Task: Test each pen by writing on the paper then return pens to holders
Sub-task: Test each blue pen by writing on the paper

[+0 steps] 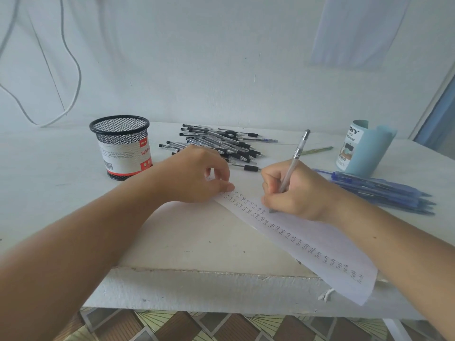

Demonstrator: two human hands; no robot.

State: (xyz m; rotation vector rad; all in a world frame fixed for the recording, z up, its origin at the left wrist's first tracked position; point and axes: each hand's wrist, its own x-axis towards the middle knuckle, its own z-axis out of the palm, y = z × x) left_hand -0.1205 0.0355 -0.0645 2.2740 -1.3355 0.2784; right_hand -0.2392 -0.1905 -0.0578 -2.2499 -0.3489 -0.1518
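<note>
Pens lie in two groups on the white table (61, 198): a heap of clear black-tipped pens (216, 143) at the far middle, and a row of blue pens (384, 193) at the right. One clear pen (293, 163) stands tilted in the right hand (293, 193), whose fingers are curled tight around its barrel, tip down on the paper strip (320, 249). That strip runs diagonally from the middle toward the near right edge, with columns of small handwritten marks. The left hand (197, 175) rests on the strip's far end, fingers bent, thumb pressing the paper. A black mesh holder (120, 146) stands at the far left; a light blue holder (364, 148) stands at the far right. A single greenish pen (317, 150) lies between heap and blue holder.
</note>
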